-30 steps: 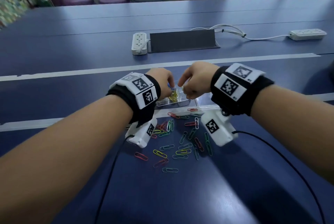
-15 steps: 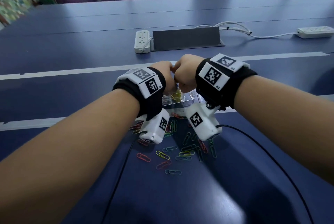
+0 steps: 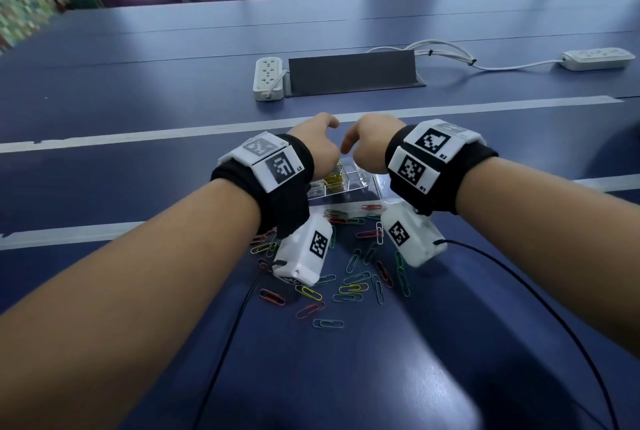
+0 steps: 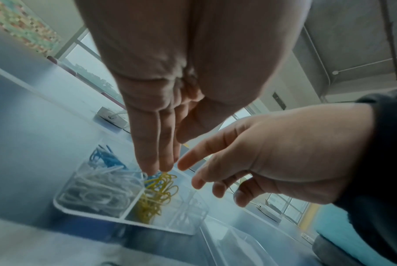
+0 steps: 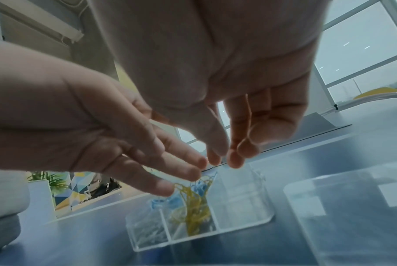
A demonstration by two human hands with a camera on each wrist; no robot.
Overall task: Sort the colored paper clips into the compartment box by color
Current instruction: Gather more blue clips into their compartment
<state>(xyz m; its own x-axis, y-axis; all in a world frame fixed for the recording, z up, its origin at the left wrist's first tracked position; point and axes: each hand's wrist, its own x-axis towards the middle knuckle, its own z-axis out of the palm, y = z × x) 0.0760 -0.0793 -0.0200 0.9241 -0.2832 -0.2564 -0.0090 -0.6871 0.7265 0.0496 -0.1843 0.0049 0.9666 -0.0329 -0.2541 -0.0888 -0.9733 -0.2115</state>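
Note:
A clear compartment box (image 3: 351, 187) sits on the blue table with both hands above it. In the left wrist view its cells (image 4: 124, 218) hold white clips (image 4: 97, 189), blue clips (image 4: 108, 158) and yellow clips (image 4: 156, 194). My left hand (image 3: 317, 142) points straight fingers (image 4: 154, 162) down at the yellow cell and holds nothing. My right hand (image 3: 367, 142) hangs beside it with fingers loosely spread (image 5: 231, 154), also empty. Several loose red, green, yellow and blue clips (image 3: 353, 277) lie on the table under my wrists.
A clear lid (image 5: 352, 207) lies just right of the box. Farther back are a white power strip (image 3: 268, 77), a grey cable flap (image 3: 353, 71) and a second strip (image 3: 597, 58). Black camera cables (image 3: 228, 343) trail toward me. Chairs line the far table edge.
A second ago both hands had curled, pinching fingers over the box. They came together until the knuckles touched, and now they have parted slightly with fingers straightened.

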